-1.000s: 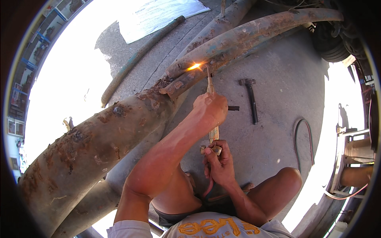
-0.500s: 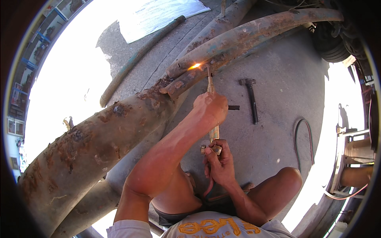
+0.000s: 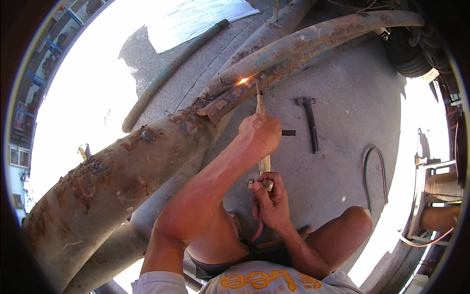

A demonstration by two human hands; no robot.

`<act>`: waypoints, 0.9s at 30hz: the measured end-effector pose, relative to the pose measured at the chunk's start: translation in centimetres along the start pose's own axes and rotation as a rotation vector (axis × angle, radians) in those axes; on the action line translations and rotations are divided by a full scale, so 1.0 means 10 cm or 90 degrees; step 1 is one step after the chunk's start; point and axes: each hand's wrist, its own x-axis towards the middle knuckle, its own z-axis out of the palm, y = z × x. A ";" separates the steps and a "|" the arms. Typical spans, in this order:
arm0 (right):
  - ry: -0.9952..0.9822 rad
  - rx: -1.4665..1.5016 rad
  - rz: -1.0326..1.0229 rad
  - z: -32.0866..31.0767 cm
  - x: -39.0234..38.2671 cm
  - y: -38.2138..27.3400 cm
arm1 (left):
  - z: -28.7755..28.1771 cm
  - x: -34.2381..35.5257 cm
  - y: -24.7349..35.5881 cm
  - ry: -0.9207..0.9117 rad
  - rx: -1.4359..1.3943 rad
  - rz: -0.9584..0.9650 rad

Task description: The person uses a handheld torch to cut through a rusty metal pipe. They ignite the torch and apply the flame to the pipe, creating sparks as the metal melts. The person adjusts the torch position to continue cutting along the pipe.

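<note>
My left hand (image 3: 259, 132) is wrapped round the upper body of a brass cutting torch (image 3: 264, 163), my forearm slanting up from the lower edge. My right hand (image 3: 270, 207) grips the torch's rear, fingers and thumb at its valve knobs (image 3: 251, 184). A red hose hangs below it. The torch's tip reaches a rusty pipe (image 3: 227, 102), and a small orange flame glows where this meets the curved pipe (image 3: 308, 43) just above. A large rust-flaked pipe (image 3: 113, 171) runs from lower left up beneath them. A black-handled hammer (image 3: 309, 125) lies on the concrete right of the torch.
A loose thin pipe (image 3: 171, 72) and a white sheet (image 3: 193, 19) lie beyond the pipes. Looped hose (image 3: 378, 154) is on the ground at right, near metal framework (image 3: 438, 196). Black tyres (image 3: 405, 61) sit at upper right. My bent knee (image 3: 357, 220) is at lower right.
The orange glow at the pipe has become smaller. My hands, the torch and the pipes show no clear movement.
</note>
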 end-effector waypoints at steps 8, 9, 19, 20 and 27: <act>-0.004 -0.037 -0.024 -0.01 0.00 0.01 | -0.02 -0.02 0.01 0.001 -0.013 -0.008; -0.001 -0.034 -0.008 -0.01 0.00 0.02 | -0.02 -0.02 0.01 0.001 -0.013 -0.009; -0.009 -0.047 -0.029 -0.01 0.00 0.02 | 0.00 -0.02 0.00 0.011 -0.023 0.001; -0.016 -0.056 -0.032 -0.01 0.01 0.02 | 0.00 -0.02 0.00 0.011 -0.024 0.000; -0.007 -0.038 -0.023 -0.01 0.00 0.02 | -0.04 -0.03 0.01 -0.014 -0.010 -0.012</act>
